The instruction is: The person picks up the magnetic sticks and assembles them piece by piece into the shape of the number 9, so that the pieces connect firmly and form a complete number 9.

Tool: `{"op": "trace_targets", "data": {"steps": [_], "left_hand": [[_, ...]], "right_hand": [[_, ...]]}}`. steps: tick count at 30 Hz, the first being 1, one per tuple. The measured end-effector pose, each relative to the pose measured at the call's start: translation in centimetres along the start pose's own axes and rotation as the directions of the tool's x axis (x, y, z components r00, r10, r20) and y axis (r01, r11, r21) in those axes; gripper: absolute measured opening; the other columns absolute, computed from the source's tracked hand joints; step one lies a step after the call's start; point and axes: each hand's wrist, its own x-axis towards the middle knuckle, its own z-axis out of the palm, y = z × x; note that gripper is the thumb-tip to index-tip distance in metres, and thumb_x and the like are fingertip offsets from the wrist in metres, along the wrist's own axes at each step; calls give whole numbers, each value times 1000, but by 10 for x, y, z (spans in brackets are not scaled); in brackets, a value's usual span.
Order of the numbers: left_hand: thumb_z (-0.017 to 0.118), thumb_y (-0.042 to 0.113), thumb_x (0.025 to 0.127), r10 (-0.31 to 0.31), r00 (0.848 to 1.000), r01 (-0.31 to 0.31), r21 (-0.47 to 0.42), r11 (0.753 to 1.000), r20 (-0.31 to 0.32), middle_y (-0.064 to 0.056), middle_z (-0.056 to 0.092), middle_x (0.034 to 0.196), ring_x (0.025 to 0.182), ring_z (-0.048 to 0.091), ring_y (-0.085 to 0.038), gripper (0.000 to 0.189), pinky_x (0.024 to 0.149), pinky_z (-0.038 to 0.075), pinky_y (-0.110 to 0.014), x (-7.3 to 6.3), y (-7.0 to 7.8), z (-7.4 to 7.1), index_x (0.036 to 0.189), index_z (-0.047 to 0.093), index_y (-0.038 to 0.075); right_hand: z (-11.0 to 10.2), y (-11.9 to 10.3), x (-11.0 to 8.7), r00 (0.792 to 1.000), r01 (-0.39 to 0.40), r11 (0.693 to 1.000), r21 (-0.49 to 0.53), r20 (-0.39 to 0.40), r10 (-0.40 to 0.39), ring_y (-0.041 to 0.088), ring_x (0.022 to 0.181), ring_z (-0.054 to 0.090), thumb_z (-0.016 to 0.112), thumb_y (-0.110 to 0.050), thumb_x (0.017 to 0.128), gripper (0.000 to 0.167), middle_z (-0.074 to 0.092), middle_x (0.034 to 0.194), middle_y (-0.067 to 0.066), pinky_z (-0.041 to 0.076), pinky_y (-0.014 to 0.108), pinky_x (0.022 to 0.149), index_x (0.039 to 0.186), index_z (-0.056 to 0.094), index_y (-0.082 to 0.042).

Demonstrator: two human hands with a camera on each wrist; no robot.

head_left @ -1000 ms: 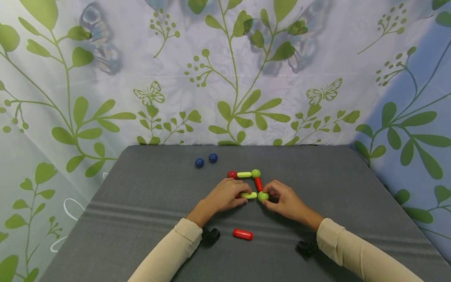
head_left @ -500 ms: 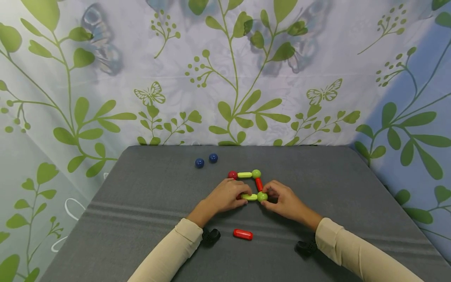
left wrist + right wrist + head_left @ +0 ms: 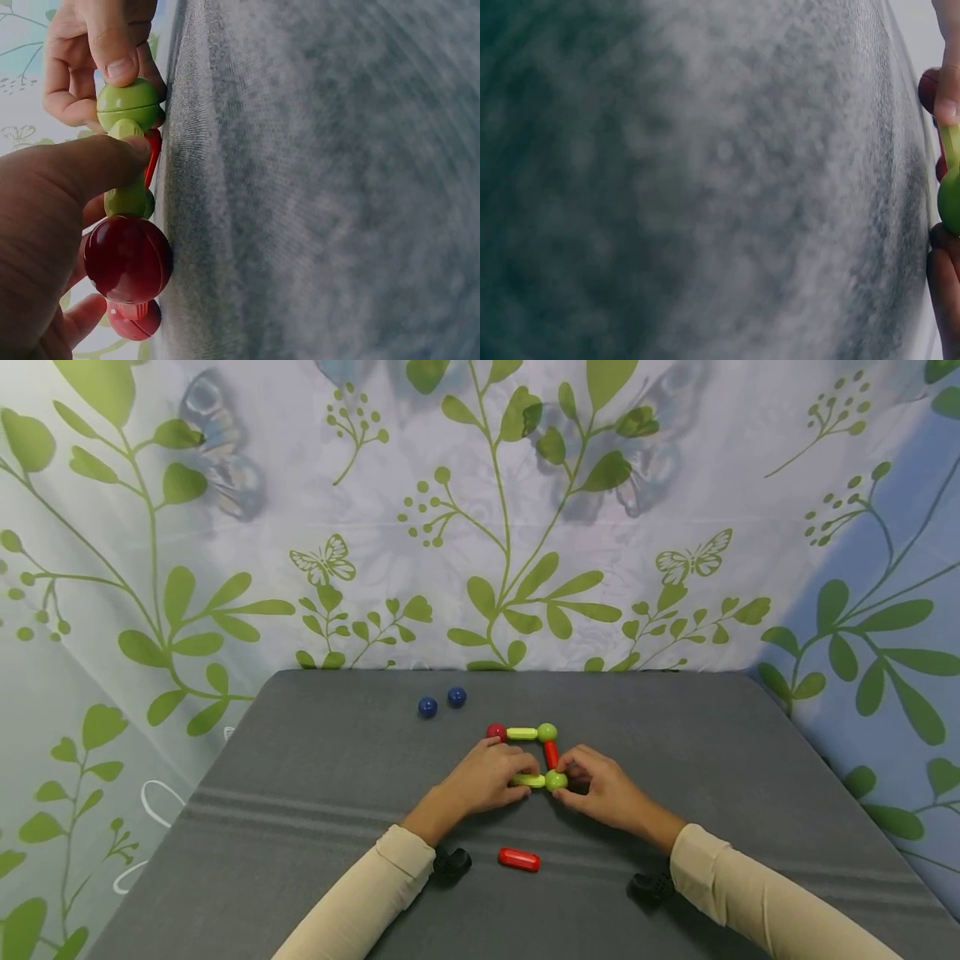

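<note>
1. Change: one second ago a slim gap parted the glossy yellow-green near rod (image 3: pixel 531 781) from the glossy lime-green near ball (image 3: pixel 556 780); now the two touch, the ball having shifted slightly leftward.
2. Bearing on the work: judged from this contact, the near right corner is joined, and the four-sided outline seems closed.
3. Left hand (image 3: pixel 486 777): thumb and fingers pinch the near rod.
4. Right hand (image 3: pixel 600 787): thumb and fingertip clamped on the near ball.
5. Outline, right side: smooth red rod (image 3: pixel 551 754), running to a lime-green far ball (image 3: pixel 547 732).
6. Outline, far side: yellow-green far rod (image 3: pixel 522 733), ending at a shiny red far ball (image 3: pixel 497 732).
7. Outline, left side: dark red near ball (image 3: pixel 127 259), with a short ribbed red piece (image 3: pixel 133 309) behind it; mostly hidden by the left hand in the head view.
8. Location: flat on the grey cloth-covered table (image 3: pixel 337 752), between the hands.
9. Loose: glossy red rod (image 3: pixel 519 859), nearer the person; two dark blue balls (image 3: pixel 427 707), beyond and left.
</note>
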Motion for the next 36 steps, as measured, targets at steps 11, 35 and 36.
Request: {"op": "trace_targets", "data": {"steps": [11, 35, 36], "left_hand": [[78, 29, 92, -8, 1000, 8, 15, 1000, -3, 9, 68, 105, 97, 62, -7, 19, 102, 42, -44, -3, -1, 2, 109, 71, 24], [78, 27, 92, -28, 1000, 28, -17, 999, -1, 9, 68, 108, 100, 62, -7, 18, 104, 41, -46, -6, -6, 0, 109, 72, 24], [78, 27, 92, -29, 1000, 29, -17, 999, -2, 8, 68, 108, 100, 62, -7, 18, 104, 41, -46, -6, -6, 0, 109, 72, 24]], "right_hand": [[-20, 6, 21, 978, 207, 938, -279, 25, -208, 13, 92, 61, 71, 8, 88, 28, 60, 106, 2, 54, 36, 74, 110, 68, -9], [-12, 20, 35, 967, 248, 948, -200, 104, -231, 21, 109, 62, 72, 15, 84, 33, 63, 115, 5, 53, 42, 88, 108, 75, -9], [-12, 20, 35, 968, 246, 948, -201, 108, -228, 22, 110, 62, 72, 15, 84, 34, 63, 116, 6, 52, 43, 88, 108, 75, -9]]}}
